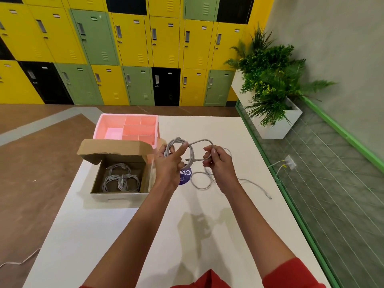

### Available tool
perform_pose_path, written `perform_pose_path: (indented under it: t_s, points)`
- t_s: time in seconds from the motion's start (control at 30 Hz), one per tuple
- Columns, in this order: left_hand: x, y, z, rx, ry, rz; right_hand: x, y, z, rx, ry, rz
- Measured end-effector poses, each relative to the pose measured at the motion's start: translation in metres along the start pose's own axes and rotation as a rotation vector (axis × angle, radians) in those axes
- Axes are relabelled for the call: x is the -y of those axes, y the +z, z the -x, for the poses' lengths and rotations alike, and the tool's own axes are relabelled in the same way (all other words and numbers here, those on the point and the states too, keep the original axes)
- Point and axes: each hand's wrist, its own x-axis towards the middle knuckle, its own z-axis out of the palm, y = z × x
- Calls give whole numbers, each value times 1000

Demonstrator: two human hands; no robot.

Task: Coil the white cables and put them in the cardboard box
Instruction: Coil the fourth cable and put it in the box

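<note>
My left hand (169, 163) grips a partly wound coil of white cable (178, 144), held above the white table. A loop of the same cable arches over to my right hand (218, 163), which pinches the strand. The loose tail (252, 183) curls on the table under my right hand and runs right, ending in a plug near the edge. To the left stands the open cardboard box (120, 196), lid flap up, with coiled white cables (120, 179) lying inside.
A pink divided organizer tray (99, 126) sits behind the box. A purple round sticker (186, 177) lies on the table (108, 235) below my hands. Right of the table: a green-framed glass barrier, a planter, a wall socket. Lockers line the back.
</note>
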Motion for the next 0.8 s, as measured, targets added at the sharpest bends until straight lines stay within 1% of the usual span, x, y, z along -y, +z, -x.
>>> perform_pose_path:
  t_s: [0.13, 0.2, 0.27, 0.33, 0.43, 0.53, 0.67, 0.8]
  points:
    - [-1, 0, 1, 49, -34, -43, 2, 5, -1, 102, 118, -214]
    - [0, 0, 3, 64, -48, -85, 5, 8, 2, 172, 192, -257]
    - [0, 1, 8, 74, -53, -118, 9, 12, 5, 242, 237, -209]
    - [0, 1, 11, 69, -55, -126, 14, 14, 9, 293, 269, -87]
    - [-3, 2, 13, 46, -38, -138, 24, 13, 14, 308, 305, 39]
    - [-2, 0, 11, 18, -5, -208, 31, 11, 19, 332, 341, 48]
    - [1, -2, 8, 27, 28, -248, 35, 10, 23, 399, 360, -35]
    - [6, 0, 8, 27, 58, -328, 37, 12, 24, 472, 331, 81]
